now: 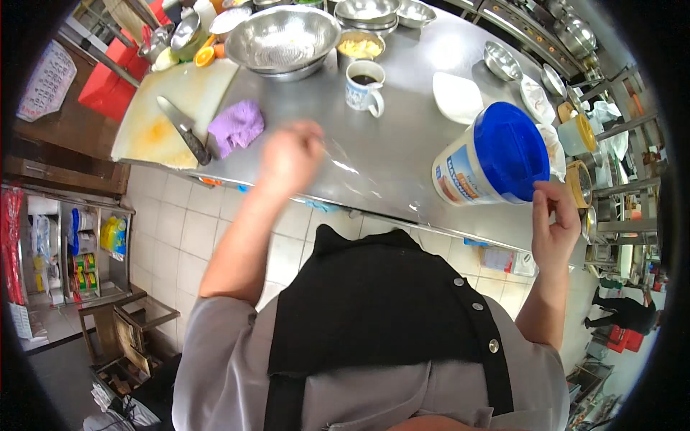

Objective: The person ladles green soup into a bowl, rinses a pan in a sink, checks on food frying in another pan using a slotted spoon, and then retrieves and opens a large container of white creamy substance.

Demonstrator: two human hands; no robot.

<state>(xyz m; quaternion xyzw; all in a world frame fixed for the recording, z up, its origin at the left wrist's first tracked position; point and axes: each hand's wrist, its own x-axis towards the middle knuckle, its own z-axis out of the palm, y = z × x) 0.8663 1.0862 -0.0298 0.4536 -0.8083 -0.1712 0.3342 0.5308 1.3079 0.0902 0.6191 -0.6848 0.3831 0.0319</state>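
Note:
My left hand (294, 153) is over the front of the steel table, right of a crumpled purple cloth (237, 126). It is blurred, with the fingers curled; whether it holds anything cannot be made out. My right hand (555, 221) has its fingertips at the rim of the blue lid on a large mayonnaise tub (466, 172), thumb and fingers close together. Whether they pinch the rim or only touch it is unclear. Left of the cloth, a kitchen knife (186, 132) lies across the edge of a stained cutting board (156, 113). A mug of dark liquid (364, 89) stands behind, towards the middle.
A large perforated steel bowl (283, 40) and a container of yellow chopped food (361, 47) stand at the back. Half an orange (204, 56) lies by the board. A white dish (458, 98) sits behind the tub. A person in dark clothes (625, 312) is far right.

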